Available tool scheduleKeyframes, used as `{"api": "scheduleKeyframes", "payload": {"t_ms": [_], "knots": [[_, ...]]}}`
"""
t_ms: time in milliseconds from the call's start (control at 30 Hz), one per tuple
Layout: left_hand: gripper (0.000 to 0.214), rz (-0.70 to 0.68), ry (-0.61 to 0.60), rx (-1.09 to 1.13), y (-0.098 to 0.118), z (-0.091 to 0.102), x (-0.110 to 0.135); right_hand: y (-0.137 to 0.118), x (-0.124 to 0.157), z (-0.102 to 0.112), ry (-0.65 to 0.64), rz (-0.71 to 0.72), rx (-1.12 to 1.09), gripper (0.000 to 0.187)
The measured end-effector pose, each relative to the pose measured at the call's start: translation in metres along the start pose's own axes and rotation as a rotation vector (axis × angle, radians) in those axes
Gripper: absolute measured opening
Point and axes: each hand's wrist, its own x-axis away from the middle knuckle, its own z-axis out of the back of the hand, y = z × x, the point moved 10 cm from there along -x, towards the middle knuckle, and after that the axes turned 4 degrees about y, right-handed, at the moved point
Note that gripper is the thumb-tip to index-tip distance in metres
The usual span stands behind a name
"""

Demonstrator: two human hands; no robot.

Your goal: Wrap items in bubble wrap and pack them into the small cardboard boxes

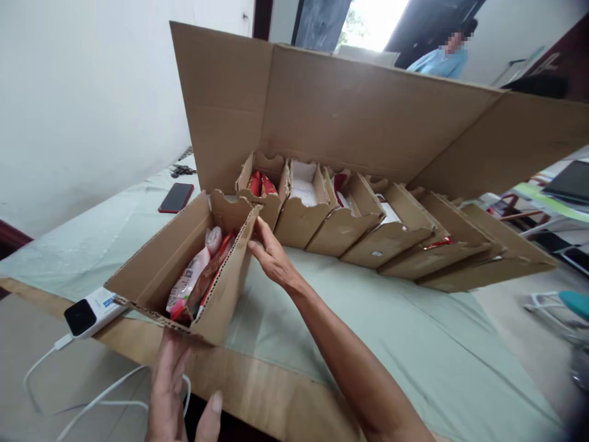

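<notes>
An open-topped cardboard box [223,301] stands tilted near the table's front edge. Inside it lie a clear-and-pink plastic packet [188,285] and a red-brown packet [209,276]. My right hand [273,252] grips the box by its right wall near the far corner. At the box's near end, my left hand [170,387] has its fingers stretched up against the lower edge and its thumb spread apart; its fingertips are partly hidden by the box.
Several similar cardboard boxes [299,227] stand in a row, some holding packets. Behind them rises a large cardboard panel [345,110]. A phone [176,197] and a white power bank [94,312] with a cable lie left. A person [444,60] is in the background.
</notes>
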Motion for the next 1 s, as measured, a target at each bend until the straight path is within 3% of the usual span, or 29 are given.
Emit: {"api": "scheduleKeyframes", "payload": {"t_ms": [167, 333, 500, 667, 833, 1000], "knots": [[0.082, -0.049, -0.011, -0.031, -0.003, -0.017, -0.002, 0.016, -0.024, -0.023, 0.008, -0.026, 0.086, 0.068], [0.086, -0.13, -0.018, -0.064, -0.007, -0.027, -0.021, 0.014, -0.021, -0.04, -0.04, 0.042, 0.133, 0.064], [0.088, -0.138, -0.029, -0.056, -0.005, -0.038, -0.068, 0.044, 0.003, -0.05, -0.078, -0.048, 0.138, 0.058], [0.088, -0.077, -0.053, -0.024, -0.003, -0.063, -0.123, 0.085, 0.029, -0.045, 0.014, -0.157, 0.205, 0.051], [0.09, -0.029, -0.051, -0.021, -0.003, -0.09, -0.172, 0.087, 0.036, -0.043, 0.054, -0.139, 0.219, 0.045], [0.088, -0.09, -0.058, -0.031, 0.003, -0.109, -0.199, 0.083, 0.036, -0.044, 0.06, -0.112, 0.228, 0.042]]}}
